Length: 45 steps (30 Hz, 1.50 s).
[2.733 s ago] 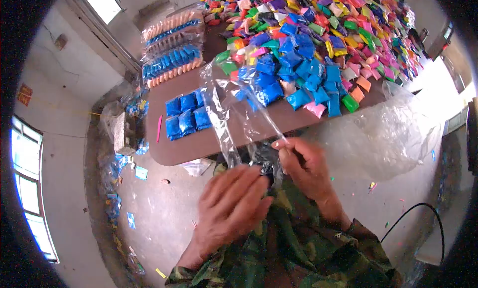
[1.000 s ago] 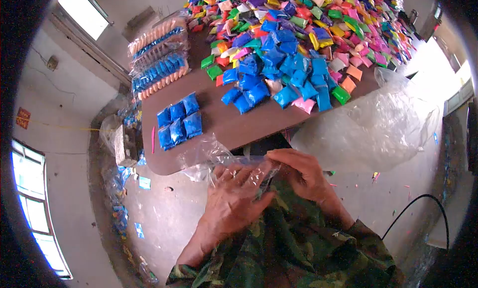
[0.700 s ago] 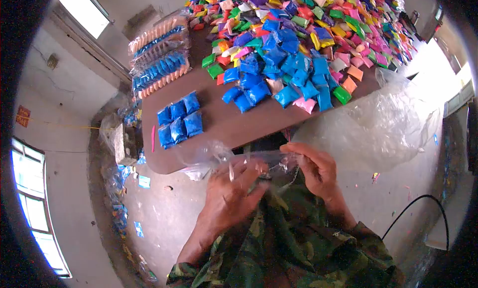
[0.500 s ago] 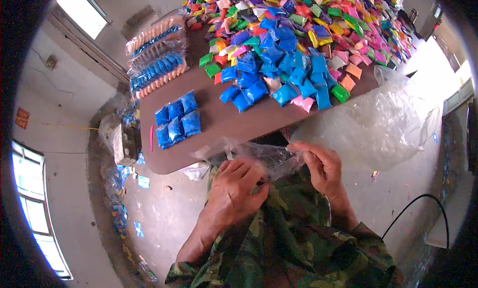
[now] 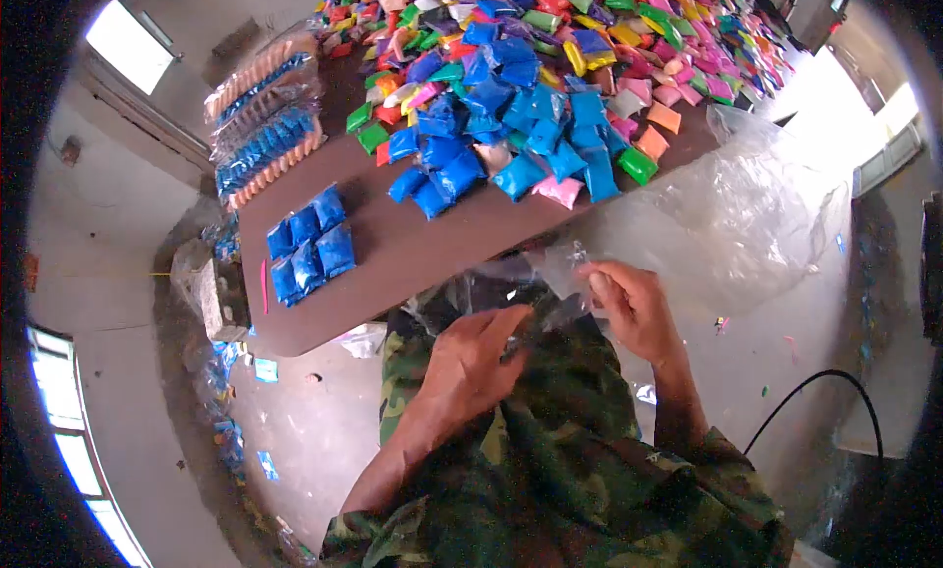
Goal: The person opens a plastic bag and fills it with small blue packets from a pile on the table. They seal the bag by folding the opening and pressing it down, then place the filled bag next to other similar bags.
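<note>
A thin clear plastic bag stretches between my two hands, over my lap and just off the table's front edge. My right hand pinches the bag's right end between thumb and fingers. On the other side, my left hand has its fingers curled at the bag's lower left part; motion blurs the fingertips. Beyond it, several blue packets lie in two neat rows on the brown table. A pink stick lies left of these rows.
A large heap of colourful packets covers the back of the table, blue ones nearest. Filled clear packs are stacked at the far left corner. A big clear plastic sheet hangs at the right edge. Scraps litter the floor.
The view has shifted, so the table sits further left in it. My left hand has moved slightly lower, its fingers more stretched toward the right. My right hand still pinches the bag.
</note>
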Tool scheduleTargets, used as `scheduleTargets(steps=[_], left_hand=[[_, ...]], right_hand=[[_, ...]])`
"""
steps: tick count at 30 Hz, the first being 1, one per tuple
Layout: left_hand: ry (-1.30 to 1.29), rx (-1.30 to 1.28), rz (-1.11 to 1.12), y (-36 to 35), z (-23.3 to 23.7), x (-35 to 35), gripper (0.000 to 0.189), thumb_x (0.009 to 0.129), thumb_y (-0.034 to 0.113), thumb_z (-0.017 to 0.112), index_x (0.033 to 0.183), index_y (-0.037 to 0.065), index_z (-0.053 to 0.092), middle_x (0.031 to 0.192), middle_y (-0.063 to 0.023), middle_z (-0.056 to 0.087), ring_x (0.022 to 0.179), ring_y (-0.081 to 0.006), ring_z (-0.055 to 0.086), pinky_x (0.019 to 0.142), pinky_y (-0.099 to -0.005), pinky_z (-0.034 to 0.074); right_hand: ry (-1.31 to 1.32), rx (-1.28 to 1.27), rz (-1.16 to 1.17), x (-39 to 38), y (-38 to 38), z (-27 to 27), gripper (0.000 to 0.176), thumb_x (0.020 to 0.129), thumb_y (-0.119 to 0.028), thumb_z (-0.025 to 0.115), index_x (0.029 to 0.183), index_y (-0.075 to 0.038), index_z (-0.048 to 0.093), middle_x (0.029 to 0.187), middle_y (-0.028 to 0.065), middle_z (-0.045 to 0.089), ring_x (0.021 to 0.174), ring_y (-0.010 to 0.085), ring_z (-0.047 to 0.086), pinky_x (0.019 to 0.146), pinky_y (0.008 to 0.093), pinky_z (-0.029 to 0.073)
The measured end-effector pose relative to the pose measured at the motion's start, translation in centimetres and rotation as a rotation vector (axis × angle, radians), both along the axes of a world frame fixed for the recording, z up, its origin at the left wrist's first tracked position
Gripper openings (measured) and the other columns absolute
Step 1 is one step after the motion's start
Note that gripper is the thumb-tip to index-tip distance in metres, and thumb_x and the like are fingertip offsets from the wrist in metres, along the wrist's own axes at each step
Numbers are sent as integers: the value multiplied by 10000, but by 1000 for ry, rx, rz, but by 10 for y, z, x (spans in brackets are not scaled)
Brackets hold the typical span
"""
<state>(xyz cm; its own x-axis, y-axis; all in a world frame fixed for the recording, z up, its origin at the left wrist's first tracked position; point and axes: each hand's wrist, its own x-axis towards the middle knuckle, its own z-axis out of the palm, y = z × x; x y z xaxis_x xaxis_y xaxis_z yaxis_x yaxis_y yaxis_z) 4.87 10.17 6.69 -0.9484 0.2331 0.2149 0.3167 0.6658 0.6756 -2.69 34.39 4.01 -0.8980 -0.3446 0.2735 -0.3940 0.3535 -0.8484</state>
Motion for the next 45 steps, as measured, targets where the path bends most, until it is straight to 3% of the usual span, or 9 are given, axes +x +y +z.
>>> scheduleTargets(steps=[4, 7, 9, 13, 18, 27, 33, 39, 45], left_hand=[[-43, 109, -38, 6, -34, -22, 274, 811, 53, 759, 1071, 60, 672, 992, -154, 681, 929, -390, 693, 801, -455, 571], [-81, 96, -153, 12, -51, -33, 271, 821, 53, 757, 1072, 52, 656, 1006, -165, 675, 1015, -385, 696, 841, -452, 575], [-207, 91, -230, 21, -50, -36, 257, 822, 43, 745, 1055, 53, 639, 1000, -171, 662, 1026, -397, 685, 835, -460, 568], [-196, 37, -230, 26, -84, -42, 351, 856, 87, 732, 1197, 79, 649, 1148, -191, 686, 1093, -413, 677, 914, -460, 571], [-268, -126, -219, 16, -96, -42, 435, 928, 237, 693, 1333, 87, 640, 1314, -183, 681, 1162, -392, 673, 1006, -463, 559], [-294, -342, -156, -16, -69, -19, 238, 939, 300, 657, 1089, 117, 678, 889, -174, 720, 875, -415, 702, 782, -540, 562], [-383, -485, -164, -28, -71, -8, 344, 953, 374, 654, 1196, 135, 695, 987, -174, 746, 952, -423, 709, 820, -550, 581], [-198, -124, -153, -20, -53, -14, 497, 898, 313, 773, 1320, 79, 655, 1250, -171, 717, 1156, -368, 691, 988, -474, 563], [-538, 230, -157, 15, -52, -50, 539, 870, 283, 813, 1334, 55, 659, 1306, -161, 706, 1221, -334, 673, 1044, -428, 532]], right_hand=[[87, -14, -78, -11, 15, -26, 178, 1067, -73, 568, 1135, 29, 696, 914, 79, 683, 719, 145, 669, 642, 291, 547], [-27, -58, -153, -8, 26, -35, 165, 1037, -89, 609, 1118, 1, 720, 995, 160, 703, 781, 266, 695, 693, 369, 545], [-57, 3, -212, -7, 33, -33, 158, 1028, -80, 616, 1117, -1, 719, 987, 159, 708, 809, 257, 698, 706, 372, 544], [141, 154, -292, -17, 52, -45, 154, 1012, -66, 627, 1120, -3, 718, 944, 155, 701, 823, 237, 695, 723, 376, 541], [64, 155, -373, -24, 77, -54, 158, 1005, -62, 632, 1125, -2, 716, 902, 132, 675, 785, 213, 654, 727, 359, 533], [-171, -155, -326, -20, 77, -79, 192, 1052, -114, 594, 1155, -1, 709, 952, 71, 677, 733, 130, 601, 663, 283, 506], [-190, -59, -280, -19, 80, -89, 199, 1053, -133, 604, 1168, -10, 710, 963, 62, 677, 727, 122, 610, 676, 289, 521], [-265, -158, -191, -22, 56, -69, 194, 1056, -148, 611, 1153, -23, 722, 955, 47, 674, 753, 123, 613, 692, 291, 515], [-170, -112, -67, -25, 43, -69, 178, 1052, -136, 612, 1134, -32, 730, 928, 65, 660, 766, 141, 606, 685, 302, 507]])
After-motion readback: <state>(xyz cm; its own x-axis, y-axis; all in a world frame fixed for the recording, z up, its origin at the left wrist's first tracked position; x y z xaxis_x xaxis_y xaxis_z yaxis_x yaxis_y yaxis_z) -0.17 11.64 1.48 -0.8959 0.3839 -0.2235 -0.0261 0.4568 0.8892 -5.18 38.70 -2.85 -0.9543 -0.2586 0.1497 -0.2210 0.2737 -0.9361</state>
